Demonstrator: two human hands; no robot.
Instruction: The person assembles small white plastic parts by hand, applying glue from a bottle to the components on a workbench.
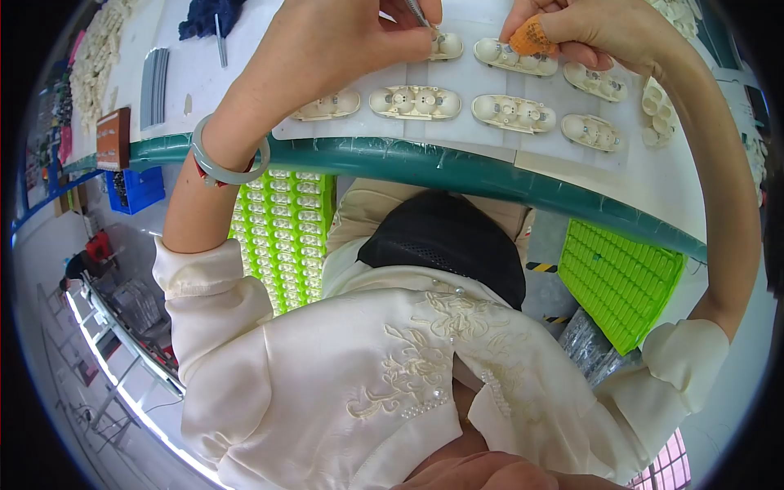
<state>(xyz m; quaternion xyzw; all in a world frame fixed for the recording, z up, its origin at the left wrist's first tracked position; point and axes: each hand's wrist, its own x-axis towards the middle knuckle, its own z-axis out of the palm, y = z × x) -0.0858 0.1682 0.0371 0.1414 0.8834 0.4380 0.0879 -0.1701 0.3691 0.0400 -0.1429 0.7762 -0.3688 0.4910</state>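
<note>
My left hand [347, 45], at the top edge of the view, pinches a slim grey metal tool [417, 11] whose ends are out of sight. Below its fingertips lies a cream oblong plastic part [446, 46], partly covered by the hand. My right hand [592, 31] is closed, with an orange textured finger cot [532, 37] on one digit. Its fingers press together over another cream oblong part [516, 60]; anything pinched there is hidden. More such parts, each with rounded domes, lie in two rows, among them a near one [415, 103] and a right-hand one [590, 132].
The white worktop ends in a green padded edge [392, 163]. Cream pieces [96, 69] pile up at the left, near grey strips [154, 88], a brown block [113, 139] and dark blue cloth [209, 16]. Below are a loaded green tray [282, 237], a second green tray [621, 278] and a blue bin [137, 190].
</note>
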